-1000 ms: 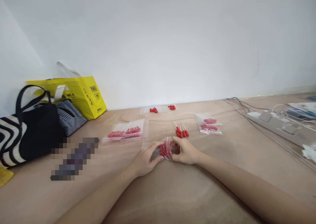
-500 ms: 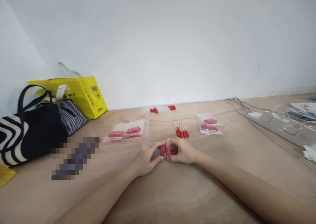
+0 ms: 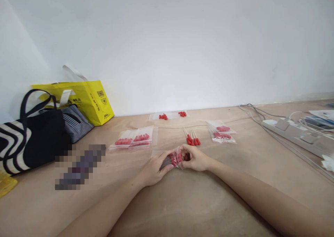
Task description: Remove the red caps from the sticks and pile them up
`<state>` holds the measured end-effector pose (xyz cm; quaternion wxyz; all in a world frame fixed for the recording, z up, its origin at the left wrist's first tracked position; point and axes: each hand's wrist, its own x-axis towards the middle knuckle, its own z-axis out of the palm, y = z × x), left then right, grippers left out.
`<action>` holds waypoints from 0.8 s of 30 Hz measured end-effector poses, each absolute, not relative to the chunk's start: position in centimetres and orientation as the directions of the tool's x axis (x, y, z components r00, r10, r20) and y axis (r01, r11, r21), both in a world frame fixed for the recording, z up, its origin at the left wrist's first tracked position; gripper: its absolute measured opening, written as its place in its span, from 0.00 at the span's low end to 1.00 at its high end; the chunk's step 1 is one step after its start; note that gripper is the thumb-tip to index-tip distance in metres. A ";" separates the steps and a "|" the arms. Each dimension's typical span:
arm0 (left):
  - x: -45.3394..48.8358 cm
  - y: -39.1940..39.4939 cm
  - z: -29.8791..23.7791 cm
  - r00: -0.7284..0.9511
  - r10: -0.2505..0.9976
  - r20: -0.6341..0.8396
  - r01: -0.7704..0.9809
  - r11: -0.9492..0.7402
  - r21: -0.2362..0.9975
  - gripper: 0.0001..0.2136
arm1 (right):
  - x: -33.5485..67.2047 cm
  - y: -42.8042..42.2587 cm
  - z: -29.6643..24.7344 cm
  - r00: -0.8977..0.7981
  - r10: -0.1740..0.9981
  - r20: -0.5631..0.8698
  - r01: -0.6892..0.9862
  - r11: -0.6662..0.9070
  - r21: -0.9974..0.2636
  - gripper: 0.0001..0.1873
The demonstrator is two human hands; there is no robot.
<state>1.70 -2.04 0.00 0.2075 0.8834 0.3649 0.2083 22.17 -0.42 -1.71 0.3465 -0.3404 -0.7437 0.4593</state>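
Note:
A clear plastic zip bag [image 3: 175, 157] with several red-tipped sticks in it lies between my hands near the middle of the table. My left hand [image 3: 156, 168] is closed around the bag's left part, thumb in front. At the bag's right edge, my right hand [image 3: 194, 157] grips the plastic, its fingers curled; whether a stick is also in them I cannot tell. Just beyond my right hand lie several loose red-tipped sticks [image 3: 192, 139], red ends toward me. Another clear bag lies flat under my left hand, partly hidden.
Filled bags of red-tipped pieces [image 3: 135, 138] overlap at left, and more filled bags [image 3: 222, 132] lie at right. Small red pieces [image 3: 163, 117] rest on plastic near the wall. A black bag [image 3: 47, 136] and yellow bag [image 3: 100, 103] stand left; a power strip [image 3: 300, 131] with cables lies right.
My right hand has shifted very slightly at the bag's edge, its fingers curling a little more. The left hand keeps its hold, and the other things stay put.

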 end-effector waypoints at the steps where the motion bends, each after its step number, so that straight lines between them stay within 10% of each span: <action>1: 1.7 -2.0 0.0 0.647 0.732 0.213 0.561 -0.646 0.518 0.19 | 22.3 -0.2 -1.8 -0.522 0.830 0.197 0.158 0.322 -0.933 0.12; 8: 1.7 -2.0 0.0 0.644 0.736 0.208 0.581 -0.647 0.494 0.18 | 23.6 1.1 -1.9 -0.506 0.850 0.145 0.066 0.206 -0.976 0.12; 17: 1.6 -1.8 -0.1 0.662 0.732 0.162 0.586 -0.640 0.496 0.19 | 23.9 0.2 -1.9 -0.546 0.801 0.247 0.257 0.441 -0.860 0.09; 24: 1.1 -1.7 -0.1 0.645 0.749 0.149 0.630 -0.633 0.450 0.19 | 24.1 1.4 -2.0 -0.356 0.934 0.000 0.084 0.032 -0.996 0.12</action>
